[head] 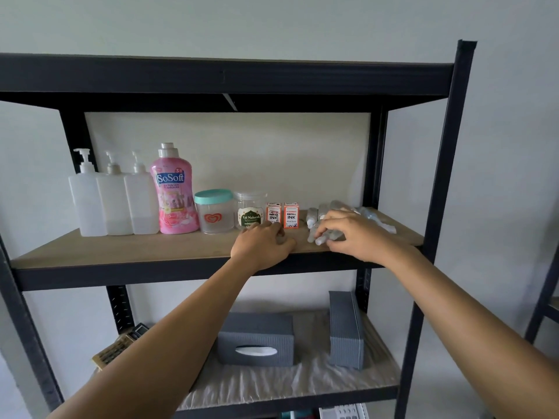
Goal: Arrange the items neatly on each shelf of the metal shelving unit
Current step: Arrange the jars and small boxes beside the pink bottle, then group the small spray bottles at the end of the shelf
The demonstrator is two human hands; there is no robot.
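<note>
Wooden shelf [121, 252] carries bottles and jars toward its left edge. Near the right edge, the right hand [354, 234] pinches small clear bottles [328, 235]. Beside the ink boxes [282, 215], the left hand [263, 244] lies curled; whether it holds anything, I cannot tell.

Right hand [352, 234] grips small clear bottles [325, 226]; left hand [262, 245] rests on the shelf [121, 252].

Room: plain pale grey-white wall [272, 22] above and behind both hands, evenly and dimly lit; pale wall or floor, hard to tell which, right of the right arm; dark frame [544, 309], possibly a second rack, at far right.
</note>
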